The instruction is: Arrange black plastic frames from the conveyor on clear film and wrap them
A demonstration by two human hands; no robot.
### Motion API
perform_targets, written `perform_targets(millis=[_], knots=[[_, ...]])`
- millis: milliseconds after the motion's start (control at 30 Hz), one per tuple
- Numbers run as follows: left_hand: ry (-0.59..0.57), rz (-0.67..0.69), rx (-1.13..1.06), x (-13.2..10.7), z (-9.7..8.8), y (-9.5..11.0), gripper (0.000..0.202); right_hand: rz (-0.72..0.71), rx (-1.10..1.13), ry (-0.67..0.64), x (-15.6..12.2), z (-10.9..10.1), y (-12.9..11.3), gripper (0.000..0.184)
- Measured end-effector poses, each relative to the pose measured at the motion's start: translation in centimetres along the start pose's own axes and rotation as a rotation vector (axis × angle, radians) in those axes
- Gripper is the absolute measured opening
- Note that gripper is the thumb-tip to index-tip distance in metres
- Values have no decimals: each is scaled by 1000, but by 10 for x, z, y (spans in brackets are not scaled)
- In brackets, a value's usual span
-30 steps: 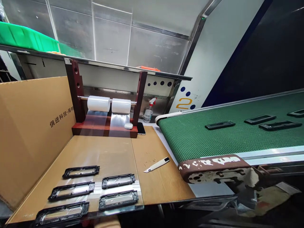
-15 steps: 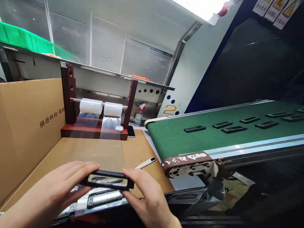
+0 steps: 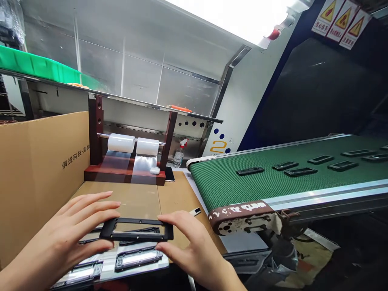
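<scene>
A black rectangular frame (image 3: 138, 237) with a long window is held up level in front of me. My right hand (image 3: 194, 246) pinches its right end between thumb and fingers. At its left end my left hand (image 3: 72, 226) has thumb and index finger around the edge, the other fingers spread. Below it, similar black-edged pieces with shiny middles, one of them a framed piece (image 3: 139, 258), lie on a pale sheet at the table's near edge. Through the window part of another dark piece shows.
A red-brown stand holds two film rolls (image 3: 121, 143). To the right, a green conveyor belt (image 3: 218, 182) carries several black frames. A cardboard box (image 3: 39, 161) stands left. A spray bottle (image 3: 178, 155), a phone (image 3: 170, 174) and a white-handled tool (image 3: 195, 211) are farther back.
The black frame has tipped so its broad face and window show more. My left hand's fingers have spread apart. The camera view has shifted, uncovering more pieces below.
</scene>
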State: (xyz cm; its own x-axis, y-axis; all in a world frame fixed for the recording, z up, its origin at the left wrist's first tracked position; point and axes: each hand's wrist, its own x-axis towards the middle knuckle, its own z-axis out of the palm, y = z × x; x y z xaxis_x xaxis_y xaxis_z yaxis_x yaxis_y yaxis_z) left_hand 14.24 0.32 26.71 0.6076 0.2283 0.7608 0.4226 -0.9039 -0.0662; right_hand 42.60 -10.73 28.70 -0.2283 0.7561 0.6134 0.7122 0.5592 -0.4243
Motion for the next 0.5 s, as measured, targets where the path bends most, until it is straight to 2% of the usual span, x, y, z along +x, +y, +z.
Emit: perform_targets(millis=[200, 300, 400, 500], knots=[[-42, 17, 25, -10, 4, -7, 38, 27, 2, -51, -3, 7, -1, 43], [-10, 58, 53, -9, 7, -9, 41, -77, -101, -5, 1, 8, 1, 35], [81, -33, 25, -10, 14, -10, 51, -292, -310, 160, 22, -10, 3, 29], [160, -262, -65, -20, 28, -18, 60, -461, -520, 421, 60, -50, -2, 27]])
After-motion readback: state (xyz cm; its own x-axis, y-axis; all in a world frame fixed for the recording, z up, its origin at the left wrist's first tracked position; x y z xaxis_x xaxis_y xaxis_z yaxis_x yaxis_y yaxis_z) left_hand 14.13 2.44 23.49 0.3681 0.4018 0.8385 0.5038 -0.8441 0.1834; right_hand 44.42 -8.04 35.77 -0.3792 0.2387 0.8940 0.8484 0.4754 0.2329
